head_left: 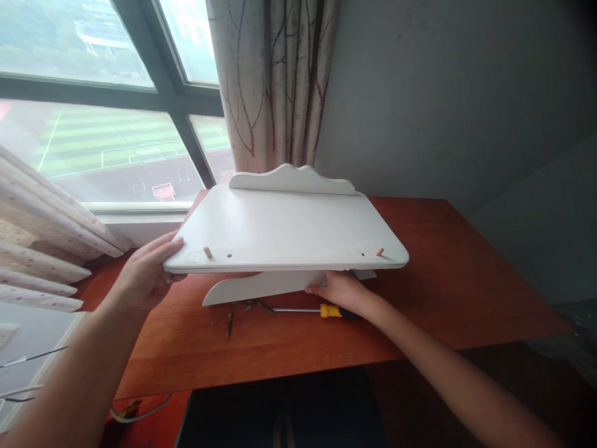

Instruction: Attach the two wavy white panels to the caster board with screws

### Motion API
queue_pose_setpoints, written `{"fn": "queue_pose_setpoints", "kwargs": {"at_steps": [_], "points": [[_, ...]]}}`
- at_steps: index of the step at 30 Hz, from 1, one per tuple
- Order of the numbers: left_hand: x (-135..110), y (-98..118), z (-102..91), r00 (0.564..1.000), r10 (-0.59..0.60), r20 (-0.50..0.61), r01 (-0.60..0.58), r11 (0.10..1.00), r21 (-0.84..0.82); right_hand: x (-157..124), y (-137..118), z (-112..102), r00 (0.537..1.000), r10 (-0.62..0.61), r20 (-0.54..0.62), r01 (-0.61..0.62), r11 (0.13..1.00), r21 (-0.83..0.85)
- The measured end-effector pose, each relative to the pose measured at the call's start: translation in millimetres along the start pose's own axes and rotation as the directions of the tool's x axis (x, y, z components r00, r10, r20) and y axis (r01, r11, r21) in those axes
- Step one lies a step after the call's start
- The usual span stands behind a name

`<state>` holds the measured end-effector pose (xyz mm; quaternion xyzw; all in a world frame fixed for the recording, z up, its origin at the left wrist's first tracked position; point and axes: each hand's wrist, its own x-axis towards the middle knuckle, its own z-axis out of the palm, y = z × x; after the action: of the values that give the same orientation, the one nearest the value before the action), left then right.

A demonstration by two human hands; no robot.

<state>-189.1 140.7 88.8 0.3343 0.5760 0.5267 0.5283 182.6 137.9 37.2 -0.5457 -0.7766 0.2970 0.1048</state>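
Note:
A white board (284, 221) with rounded corners is held above the desk, a white wavy-edged strip (291, 180) standing along its far edge. Two wooden dowels, a left one (208, 252) and a right one (380, 252), stick up near its front edge, each beside a small hole. My left hand (149, 267) grips the board's front left corner, thumb on top and fingers beneath. My right hand (342, 291) reaches under the front edge against a curved white panel (252, 287); most of its fingers are hidden. Whether panel and board are joined cannot be seen.
On the reddish wooden desk (289, 348) lie a screwdriver (329, 310) with a yellow and black handle, a bolt (229, 325) and several small metal pieces (254, 305). Windows and curtains (280, 81) stand behind, a grey wall (443, 106) at right. Something dark (284, 410) is below the front edge.

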Motion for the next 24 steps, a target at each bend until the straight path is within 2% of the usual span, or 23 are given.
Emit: {"fn": "queue_pose_setpoints", "kwargs": {"at_steps": [3,5,8,12,17,24], "points": [[4.0,4.6,0.5,1.0,0.014,0.002,-0.014,1.0,-0.017,1.0,-4.6,0.2,0.999,-0.028,-0.025,0.027,0.999,-0.018],[7.1,7.7,0.8,1.0,0.016,0.014,-0.016,1.0,-0.019,1.3,-5.8,1.7,0.991,-0.117,-0.072,0.115,0.993,-0.036],[9.4,10.7,1.7,0.999,0.013,0.036,-0.012,1.0,-0.015,-0.6,-1.1,6.3,0.96,-0.231,-0.156,0.221,0.972,-0.081],[8.6,11.1,2.5,0.999,0.005,0.046,-0.005,1.0,-0.016,-6.4,10.2,11.2,0.921,-0.31,-0.236,0.305,0.951,-0.055],[9.2,7.7,0.3,0.998,0.009,0.055,-0.008,1.0,-0.019,-12.7,13.0,12.7,0.85,-0.394,-0.349,0.41,0.911,-0.029],[6.8,4.9,1.5,0.999,0.018,0.033,-0.017,0.999,-0.032,-21.9,1.9,8.0,0.715,-0.588,-0.378,0.572,0.803,-0.166]]}}
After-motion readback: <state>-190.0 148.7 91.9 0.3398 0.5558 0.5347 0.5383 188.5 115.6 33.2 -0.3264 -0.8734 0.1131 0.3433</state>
